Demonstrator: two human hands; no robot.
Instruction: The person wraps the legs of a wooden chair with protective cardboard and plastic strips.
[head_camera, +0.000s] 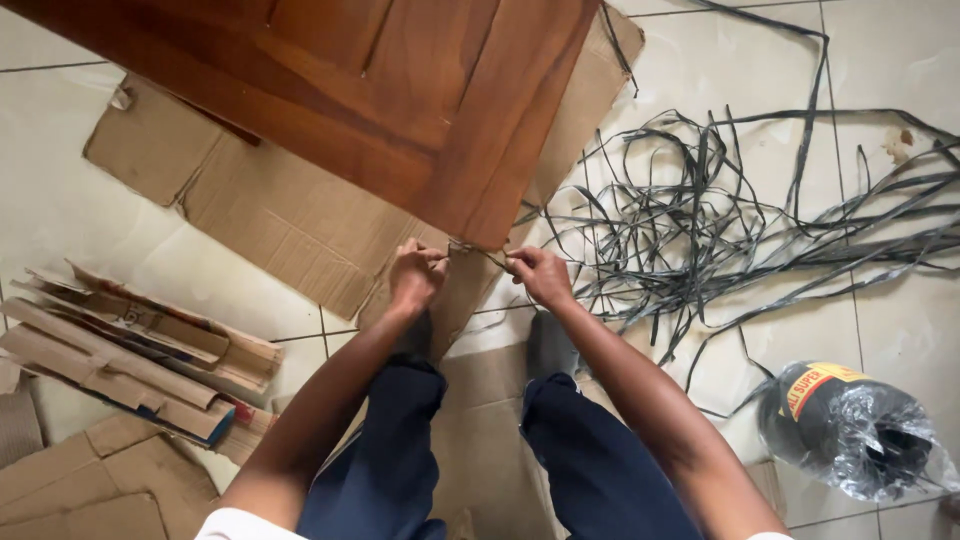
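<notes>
A brown wooden panel (400, 90) lies tilted over flattened cardboard (290, 220) on a tiled floor. At its lower corner, my left hand (415, 275) and my right hand (540, 275) each pinch an end of a thin grey strap (480, 255) stretched between them, right under the corner. The strap runs off to the right into a loose tangle of grey strapping (700, 220). My legs in dark blue trousers (400, 450) stand just below the hands.
A stack of folded cardboard pieces (130, 350) lies at the left, with more cardboard (90, 490) at the bottom left. A dark roll wrapped in clear plastic (850, 430) sits at the lower right. Pale floor tiles (60, 200) surround everything.
</notes>
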